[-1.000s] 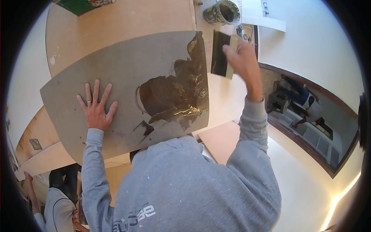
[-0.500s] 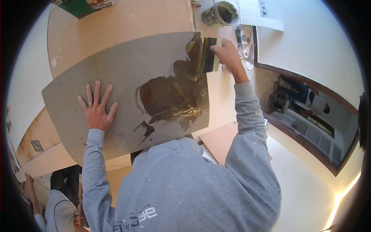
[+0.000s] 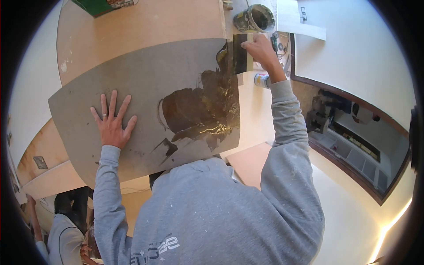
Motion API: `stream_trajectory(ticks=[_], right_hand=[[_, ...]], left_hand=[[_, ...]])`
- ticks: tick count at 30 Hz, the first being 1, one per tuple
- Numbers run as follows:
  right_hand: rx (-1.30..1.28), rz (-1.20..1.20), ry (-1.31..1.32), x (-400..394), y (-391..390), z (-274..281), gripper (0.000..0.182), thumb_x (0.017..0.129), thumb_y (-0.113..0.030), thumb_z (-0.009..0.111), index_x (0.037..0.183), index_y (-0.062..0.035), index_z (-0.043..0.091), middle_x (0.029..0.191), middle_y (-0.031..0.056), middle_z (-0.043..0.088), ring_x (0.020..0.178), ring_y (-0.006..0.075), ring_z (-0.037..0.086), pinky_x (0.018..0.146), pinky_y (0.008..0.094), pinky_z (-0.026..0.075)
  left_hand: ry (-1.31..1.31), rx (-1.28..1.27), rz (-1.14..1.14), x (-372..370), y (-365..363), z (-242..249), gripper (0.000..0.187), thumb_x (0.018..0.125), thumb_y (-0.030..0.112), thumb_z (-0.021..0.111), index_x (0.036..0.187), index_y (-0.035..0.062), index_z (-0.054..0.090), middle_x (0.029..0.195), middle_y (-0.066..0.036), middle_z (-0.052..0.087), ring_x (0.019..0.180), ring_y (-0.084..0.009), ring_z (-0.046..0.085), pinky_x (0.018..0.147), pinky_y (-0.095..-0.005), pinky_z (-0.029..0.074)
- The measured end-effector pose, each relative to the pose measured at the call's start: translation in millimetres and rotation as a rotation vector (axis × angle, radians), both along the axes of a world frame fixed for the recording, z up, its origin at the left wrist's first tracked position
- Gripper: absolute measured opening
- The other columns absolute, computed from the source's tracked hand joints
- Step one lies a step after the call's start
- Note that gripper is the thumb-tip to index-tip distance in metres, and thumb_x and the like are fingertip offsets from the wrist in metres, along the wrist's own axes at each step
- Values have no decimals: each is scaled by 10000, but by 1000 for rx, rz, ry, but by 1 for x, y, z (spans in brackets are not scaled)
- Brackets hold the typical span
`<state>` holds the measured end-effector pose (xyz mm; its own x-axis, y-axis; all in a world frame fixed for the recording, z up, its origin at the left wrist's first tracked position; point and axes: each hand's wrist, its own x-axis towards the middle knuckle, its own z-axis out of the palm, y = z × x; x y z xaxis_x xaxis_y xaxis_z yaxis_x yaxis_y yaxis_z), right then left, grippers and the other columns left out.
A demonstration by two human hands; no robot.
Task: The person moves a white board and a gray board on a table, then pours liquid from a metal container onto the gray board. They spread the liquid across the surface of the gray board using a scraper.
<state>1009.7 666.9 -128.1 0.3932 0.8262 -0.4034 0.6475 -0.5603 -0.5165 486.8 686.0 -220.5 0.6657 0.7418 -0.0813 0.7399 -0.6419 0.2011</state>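
My left hand [image 3: 114, 128] lies flat with fingers spread on a large grey sheet [image 3: 132, 66] that has a curved far edge. In my right hand [image 3: 265, 53] is a wide spreader [image 3: 240, 56] with a dark blade and a pale back edge. It stands at the far right corner of the sheet, its blade along the right edge. A glossy brown patch of glue [image 3: 185, 110] covers the right part of the sheet, thick and wet near that edge. A smaller dark smear [image 3: 168, 148] lies closer to my body.
Past the spreader stands a smeared bucket [image 3: 244, 21], and a small can [image 3: 262, 80] sits below my right wrist. A pinkish board [image 3: 145, 22] lies beyond the sheet. Another person [image 3: 66, 234] is at lower left; one more [image 3: 362, 114] shows through the dark-framed opening [image 3: 344, 145].
My right hand has moved the spreader a little farther from my body along the sheet's right edge, and the can shows more fully. My left hand stays in place. The person in the opening has shifted.
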Motion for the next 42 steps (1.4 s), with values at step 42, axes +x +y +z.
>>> stream_trajectory(ticks=[42], right_hand=[[99, 95, -254, -109, -25, -40, 275, 871, -203, 585, 975, 48, 625, 971, 354, 702, 1008, 549, 680, 887, 589, 535]], left_hand=[[1, 44, -61, 6, 4, -7, 674, 1021, 561, 605, 1657, 423, 432, 1817, 6, 214, 1682, -361, 99, 1263, -775, 32]])
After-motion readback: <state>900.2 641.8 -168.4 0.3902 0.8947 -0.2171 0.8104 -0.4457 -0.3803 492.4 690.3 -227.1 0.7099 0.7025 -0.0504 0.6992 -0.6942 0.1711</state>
